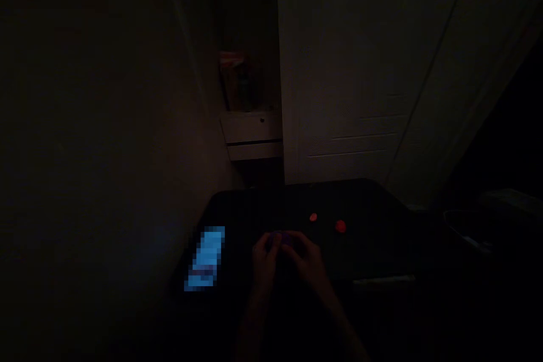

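Both hands meet over the near half of a dark table (237, 209), closed around a small purple lump (280, 238) whose kind the dim light hides. My left hand (265, 254) grips its left side, the thumb pressed against it. From the right, my right hand (306, 254) holds the same lump with its fingers and thumb. Beyond the right hand, a small flat red piece (313, 218) lies on the table, and farther right sits a larger rounded red lump (340, 227).
A bright, pixelated blue screen (206, 259) lies at the table's left. Behind the table stand a pale panelled wardrobe door (339, 68) and an open compartment with drawers (252, 127). A wall (127, 124) rises on the left. A pale cable (456, 225) shows at right.
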Available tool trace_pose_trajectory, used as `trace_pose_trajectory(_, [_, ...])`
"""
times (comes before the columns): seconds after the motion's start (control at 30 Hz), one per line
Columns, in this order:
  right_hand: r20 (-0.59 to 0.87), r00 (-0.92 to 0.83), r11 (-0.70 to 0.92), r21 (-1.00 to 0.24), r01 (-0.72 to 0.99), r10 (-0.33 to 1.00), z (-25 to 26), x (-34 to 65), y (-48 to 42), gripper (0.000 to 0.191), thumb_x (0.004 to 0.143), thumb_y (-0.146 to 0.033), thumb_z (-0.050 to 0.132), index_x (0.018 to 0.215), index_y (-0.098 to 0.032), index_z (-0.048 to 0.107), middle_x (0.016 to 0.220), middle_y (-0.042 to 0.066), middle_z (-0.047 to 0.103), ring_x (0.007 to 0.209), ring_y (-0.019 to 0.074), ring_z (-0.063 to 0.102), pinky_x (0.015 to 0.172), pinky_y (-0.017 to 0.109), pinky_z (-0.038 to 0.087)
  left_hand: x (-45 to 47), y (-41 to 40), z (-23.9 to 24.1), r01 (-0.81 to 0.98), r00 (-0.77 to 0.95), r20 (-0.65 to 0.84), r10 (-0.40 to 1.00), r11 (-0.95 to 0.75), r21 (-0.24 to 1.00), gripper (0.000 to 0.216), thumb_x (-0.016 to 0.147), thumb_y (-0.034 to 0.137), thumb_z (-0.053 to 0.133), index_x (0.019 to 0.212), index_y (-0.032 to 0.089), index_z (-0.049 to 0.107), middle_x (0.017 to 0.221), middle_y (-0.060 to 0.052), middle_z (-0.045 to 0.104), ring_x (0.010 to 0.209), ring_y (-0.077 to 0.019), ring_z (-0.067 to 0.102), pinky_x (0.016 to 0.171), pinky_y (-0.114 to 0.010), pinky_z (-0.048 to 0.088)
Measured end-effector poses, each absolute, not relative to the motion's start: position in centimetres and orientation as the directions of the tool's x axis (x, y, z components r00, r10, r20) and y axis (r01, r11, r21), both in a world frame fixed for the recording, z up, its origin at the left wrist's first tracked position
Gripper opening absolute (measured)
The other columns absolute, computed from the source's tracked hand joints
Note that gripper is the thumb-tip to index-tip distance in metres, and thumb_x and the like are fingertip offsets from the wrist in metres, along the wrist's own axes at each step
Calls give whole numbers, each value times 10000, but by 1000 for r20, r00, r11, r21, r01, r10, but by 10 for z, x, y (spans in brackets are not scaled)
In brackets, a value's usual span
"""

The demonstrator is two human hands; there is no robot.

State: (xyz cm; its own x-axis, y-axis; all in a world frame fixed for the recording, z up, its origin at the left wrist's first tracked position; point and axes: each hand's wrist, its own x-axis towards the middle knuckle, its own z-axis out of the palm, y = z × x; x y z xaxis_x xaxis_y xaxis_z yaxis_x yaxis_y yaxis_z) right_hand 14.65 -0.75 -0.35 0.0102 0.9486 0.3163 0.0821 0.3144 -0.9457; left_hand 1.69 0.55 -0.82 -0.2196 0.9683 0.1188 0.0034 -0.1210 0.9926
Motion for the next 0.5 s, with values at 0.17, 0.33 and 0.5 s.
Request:
trace_pose_trajectory(0.17, [318,131,311,-948,69,939,-6,147,-7,353,885,-437,672,1130,-188,723,1142,112,758,1068,280,700,970,417,537,21,4,-3,-24,-151,121,981,-126,992,425,822,539,684,917,129,740,872,-70,743,832,-211,672,734,-278,515])
trace_pose_trajectory(0.33, [284,192,276,-959,65,940,-12,149,-2,388,869,-482,671,1116,-189,733,1142,119,759,1062,293,703,972,444,539,18,4,-8,81,-85,159,984,-152,985,396,833,526,680,909,142,742,874,-66,747,829,-218,674,744,-283,512])
trace_pose_trajectory(0.5, [290,150,280,-956,82,945,-5,149,-4,369,836,-502,709,1028,-191,758,1059,112,782,994,296,725,921,424,559,20,2,-9,171,-102,200,974,-181,968,398,860,541,627,934,163,727,922,-89,749,880,-244,679,785,-309,512])
